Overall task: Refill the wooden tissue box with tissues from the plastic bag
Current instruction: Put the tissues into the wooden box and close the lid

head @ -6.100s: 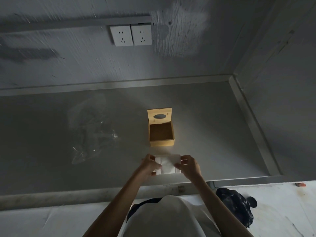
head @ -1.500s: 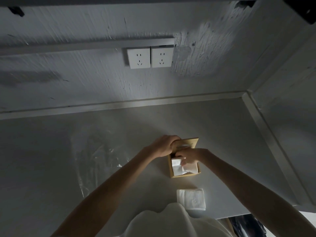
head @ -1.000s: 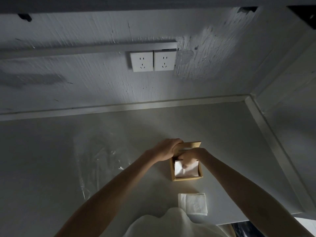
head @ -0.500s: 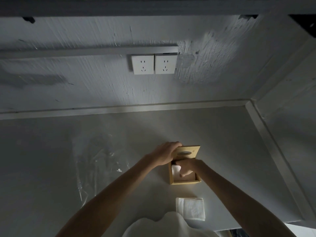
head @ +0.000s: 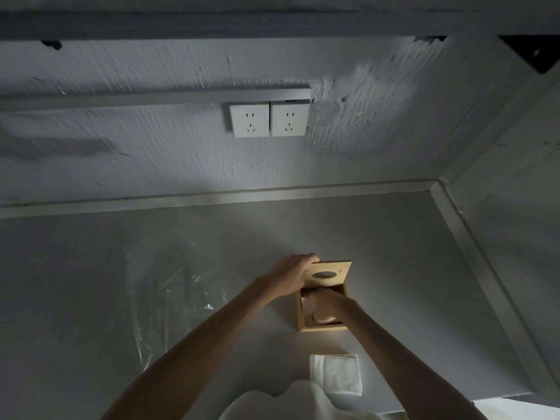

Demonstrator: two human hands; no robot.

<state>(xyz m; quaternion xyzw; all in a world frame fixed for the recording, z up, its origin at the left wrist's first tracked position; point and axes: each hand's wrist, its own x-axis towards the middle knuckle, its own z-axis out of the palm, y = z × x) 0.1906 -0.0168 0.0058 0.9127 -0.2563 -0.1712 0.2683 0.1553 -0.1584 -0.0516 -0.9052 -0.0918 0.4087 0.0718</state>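
The wooden tissue box stands on the grey counter with its lid tilted up at the back; the lid has an oval slot. My left hand grips the lid's left edge and holds it up. My right hand reaches down inside the box and presses on its contents, which the hand hides. A small stack of white tissues lies on the counter just in front of the box. The clear plastic bag lies flat to the left.
The counter ends at a raised metal lip along the back and right side, against grey walls. Two white sockets sit on the back wall. My white clothing fills the bottom edge.
My right hand has pushed deeper into the box, and the white tissue seen beside it half a second ago is now covered. My left hand stays on the lid.
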